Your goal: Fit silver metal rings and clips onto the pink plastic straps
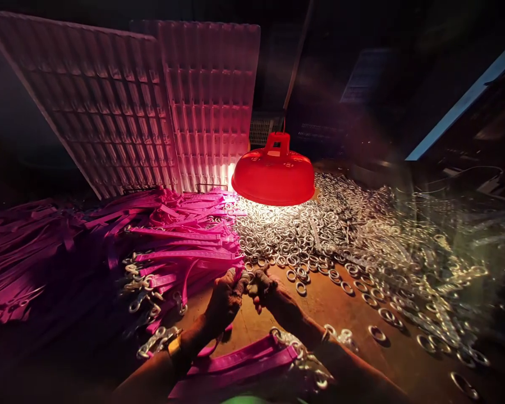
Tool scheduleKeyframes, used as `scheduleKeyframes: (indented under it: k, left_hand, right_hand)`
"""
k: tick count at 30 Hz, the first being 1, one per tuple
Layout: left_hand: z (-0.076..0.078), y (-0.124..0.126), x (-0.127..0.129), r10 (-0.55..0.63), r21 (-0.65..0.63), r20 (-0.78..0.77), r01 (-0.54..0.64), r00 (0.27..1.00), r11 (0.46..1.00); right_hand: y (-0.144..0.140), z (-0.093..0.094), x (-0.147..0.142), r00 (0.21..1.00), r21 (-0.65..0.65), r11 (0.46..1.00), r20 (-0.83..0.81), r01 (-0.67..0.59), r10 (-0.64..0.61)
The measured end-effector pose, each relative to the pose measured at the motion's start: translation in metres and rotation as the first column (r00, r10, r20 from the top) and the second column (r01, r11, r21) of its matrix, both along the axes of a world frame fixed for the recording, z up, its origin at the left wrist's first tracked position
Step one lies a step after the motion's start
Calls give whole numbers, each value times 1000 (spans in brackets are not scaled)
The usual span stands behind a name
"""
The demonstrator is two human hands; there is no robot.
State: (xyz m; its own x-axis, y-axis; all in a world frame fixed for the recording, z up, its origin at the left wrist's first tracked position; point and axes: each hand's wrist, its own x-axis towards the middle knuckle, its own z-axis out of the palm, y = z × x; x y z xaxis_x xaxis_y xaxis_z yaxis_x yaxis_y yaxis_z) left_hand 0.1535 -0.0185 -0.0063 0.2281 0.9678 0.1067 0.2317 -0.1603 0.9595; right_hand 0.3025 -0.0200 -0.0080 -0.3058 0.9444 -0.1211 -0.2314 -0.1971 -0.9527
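Note:
My left hand [228, 292] is closed, its fingers pinching the end of a pink strap [238, 271]. Right against it, my right hand [264, 285] has its fingers curled around a small metal ring [249, 275]. The two sets of fingertips meet, so how the ring and strap join is hidden. Left of the hands lies a heap of pink straps [185, 255], several with metal hardware [145, 280] at their ends. Below the wrists, more finished-looking pink straps [244, 359] lie with metal hooks [307, 359] attached.
A red lamp [273, 177] hangs low beyond my hands, lighting a big pile of metal rings [286, 235]. Loose rings [377, 334] are scattered on the brown tabletop [320, 303] at right. Clear ribbed plastic trays [210, 101] stand upright at the back left.

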Motion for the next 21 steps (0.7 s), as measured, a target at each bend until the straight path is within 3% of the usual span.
scheduleKeyframes:
  k: [3, 6, 10, 12, 14, 17, 19, 21]
  left_hand:
    - [-2, -1, -1, 0, 6, -11, 0, 1000, 1000]
    - [1, -4, 0, 18, -32, -70, -21, 997, 999]
    - [3, -5, 3, -126, -101, 76, 134, 989, 986]
    - [2, -3, 0, -145, -148, 216, 179, 966, 973]
    - [2, -1, -4, -117, -254, 326, 206, 938, 945]
    - [5, 3, -12, -106, -430, 387, 281, 916, 858]
    - [7, 5, -13, -100, -450, 379, 278, 920, 849]
    - [7, 8, -10, -28, -438, 374, 203, 927, 876]
  right_hand:
    - [-2, -1, -2, 979, 73, 996, 193, 44, -58]
    - [-3, -2, -1, 962, 143, 989, 264, 28, -66]
    - [-4, -7, 0, 938, 245, 969, 334, 14, -98]
    - [-4, -13, -2, 888, 368, 928, 404, 62, -220]
    - [-4, -18, -4, 818, 526, 846, 447, 88, -363]
    - [-3, -21, -6, 784, 678, 735, 458, -1, -420]
    - [1, -15, -5, 812, 660, 751, 452, -26, -370]
    - [12, -4, -1, 871, 540, 840, 385, 54, -304]
